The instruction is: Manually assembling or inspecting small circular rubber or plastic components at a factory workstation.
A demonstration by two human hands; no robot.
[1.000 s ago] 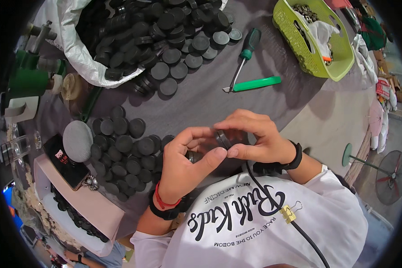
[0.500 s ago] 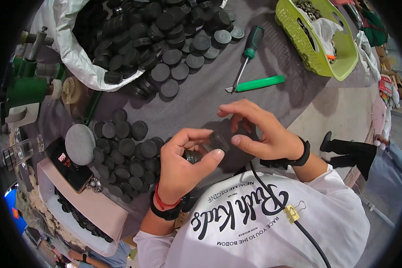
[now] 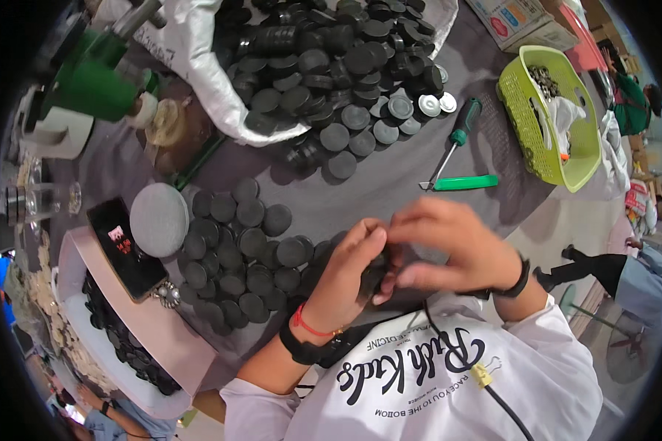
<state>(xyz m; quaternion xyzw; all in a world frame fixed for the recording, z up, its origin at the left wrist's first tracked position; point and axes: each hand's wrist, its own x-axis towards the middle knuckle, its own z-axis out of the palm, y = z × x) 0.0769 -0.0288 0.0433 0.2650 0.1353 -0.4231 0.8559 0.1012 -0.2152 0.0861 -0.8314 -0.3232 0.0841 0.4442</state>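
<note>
Close to my chest, my left hand (image 3: 343, 278) is closed around a black round disc (image 3: 375, 275), mostly covered by the fingers. Facing it, my right hand (image 3: 456, 246) brings its bent fingers up to the left fingertips and the disc. Motion blurs those right fingers, so whether they grip anything is unclear. Just left of my left hand lies a heap of similar black discs (image 3: 251, 242). Farther off, more black discs (image 3: 312, 62) spill from a white sack (image 3: 232, 121) onto the grey cloth, a few showing pale metallic faces.
Beyond my right hand lie a green-handled screwdriver (image 3: 466, 123) and a green-handled blade (image 3: 467, 182). A yellow-green basket (image 3: 521, 140) stands at far right. Leftward are a grey round pad (image 3: 159, 220), a phone (image 3: 127, 250), a pink-white box (image 3: 151, 309) and a green machine (image 3: 95, 81).
My hands have come together; the right hand moved in toward the left fingertips. The disc in my left hand is now more hidden. The whole view has shifted, so the table things appear farther right.
</note>
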